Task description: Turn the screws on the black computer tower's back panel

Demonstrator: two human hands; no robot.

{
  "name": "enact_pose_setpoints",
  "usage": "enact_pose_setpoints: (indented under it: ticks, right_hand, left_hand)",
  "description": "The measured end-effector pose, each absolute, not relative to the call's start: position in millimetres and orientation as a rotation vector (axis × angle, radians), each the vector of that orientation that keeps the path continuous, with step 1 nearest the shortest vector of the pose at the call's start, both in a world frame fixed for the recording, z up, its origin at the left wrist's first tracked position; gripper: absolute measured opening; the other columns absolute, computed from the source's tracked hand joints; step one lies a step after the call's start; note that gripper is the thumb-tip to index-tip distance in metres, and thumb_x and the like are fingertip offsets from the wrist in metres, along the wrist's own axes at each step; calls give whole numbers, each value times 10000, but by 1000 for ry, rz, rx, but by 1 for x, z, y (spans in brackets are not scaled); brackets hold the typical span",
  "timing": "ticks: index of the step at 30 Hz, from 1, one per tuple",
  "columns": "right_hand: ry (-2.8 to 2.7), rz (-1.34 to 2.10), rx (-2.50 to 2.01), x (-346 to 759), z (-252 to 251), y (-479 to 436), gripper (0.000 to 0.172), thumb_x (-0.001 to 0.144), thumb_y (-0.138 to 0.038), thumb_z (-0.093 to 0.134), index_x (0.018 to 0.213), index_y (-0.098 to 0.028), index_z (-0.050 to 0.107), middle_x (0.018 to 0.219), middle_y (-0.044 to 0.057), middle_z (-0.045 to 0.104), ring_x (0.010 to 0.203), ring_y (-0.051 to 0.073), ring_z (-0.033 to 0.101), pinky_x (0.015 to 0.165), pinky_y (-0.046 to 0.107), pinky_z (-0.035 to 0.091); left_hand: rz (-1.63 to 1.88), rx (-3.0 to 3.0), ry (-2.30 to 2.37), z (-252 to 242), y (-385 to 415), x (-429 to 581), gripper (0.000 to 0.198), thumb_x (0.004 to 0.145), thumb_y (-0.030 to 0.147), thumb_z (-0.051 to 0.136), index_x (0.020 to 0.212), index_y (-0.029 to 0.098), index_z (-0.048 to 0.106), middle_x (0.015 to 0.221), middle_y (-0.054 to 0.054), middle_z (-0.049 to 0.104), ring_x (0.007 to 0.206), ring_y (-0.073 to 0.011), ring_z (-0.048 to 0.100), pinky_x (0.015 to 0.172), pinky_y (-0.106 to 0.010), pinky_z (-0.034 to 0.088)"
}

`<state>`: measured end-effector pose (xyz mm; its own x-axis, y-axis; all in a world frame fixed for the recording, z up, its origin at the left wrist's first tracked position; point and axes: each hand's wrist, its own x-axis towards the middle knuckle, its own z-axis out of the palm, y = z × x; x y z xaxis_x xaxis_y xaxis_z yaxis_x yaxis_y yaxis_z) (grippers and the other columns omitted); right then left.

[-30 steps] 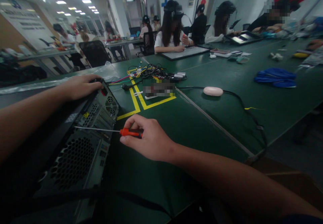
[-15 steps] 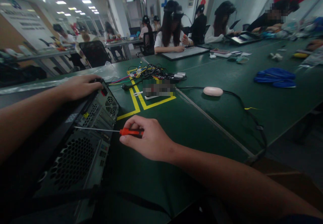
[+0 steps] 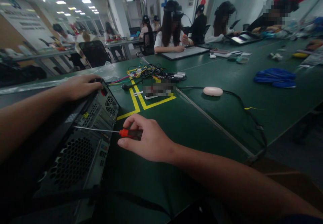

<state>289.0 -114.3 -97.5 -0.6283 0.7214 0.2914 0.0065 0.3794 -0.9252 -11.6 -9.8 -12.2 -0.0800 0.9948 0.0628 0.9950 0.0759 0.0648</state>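
Observation:
A desktop computer case (image 3: pixel 83 143) lies on its side on the green table (image 3: pixel 207 129), its rear panel of vents and ports facing me. My right hand (image 3: pixel 148 138) is closed on a red-handled screwdriver (image 3: pixel 126 133). Its long thin shaft runs left, and the tip meets the rear panel near the case's upper edge. My left hand (image 3: pixel 80 86) rests on the far top corner of the case, fingers curled over the edge.
A tangle of cables (image 3: pixel 151 71) lies inside yellow floor-tape marks (image 3: pixel 137 102) beyond the case. A white oval device (image 3: pixel 213 91) with a black cable, and blue cloth (image 3: pixel 276 77), lie to the right. Several people sit along the table's far side.
My right hand has turned slightly on the screwdriver handle, hiding more of the red grip. The left hand and the case have stayed still.

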Motion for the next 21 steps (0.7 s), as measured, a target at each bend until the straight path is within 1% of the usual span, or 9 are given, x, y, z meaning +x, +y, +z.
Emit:
enact_pose_setpoints:
  ticks: [4, 8, 21]
  right_hand:
    - [-1945, 1307, -569, 290, -97, -113, 163, 856, -262, 693, 969, -198, 594, 820, -26, 614, 730, 119, 583, 686, 259, 461]
    - [-1944, 1327, -567, 290, -97, -112, 163, 861, -266, 694, 970, -196, 596, 851, -13, 628, 766, 131, 606, 704, 270, 481]
    - [-1933, 1326, -584, 290, -98, -112, 182, 862, -302, 704, 974, -190, 615, 842, -12, 637, 747, 125, 598, 696, 264, 476]
  left_hand:
    - [-132, -2116, -2300, -13, -8, -14, 752, 811, 599, 351, 1351, 135, 593, 1387, -139, 612, 1274, -346, 557, 1121, -458, 391]
    - [-146, -2125, -2296, -12, -9, -13, 768, 804, 602, 353, 1354, 121, 590, 1397, -149, 605, 1284, -352, 550, 1132, -463, 382]
    - [-116, -2114, -2312, -11, -11, -9, 787, 795, 601, 329, 1365, 121, 580, 1395, -139, 601, 1283, -334, 554, 1132, -433, 384]
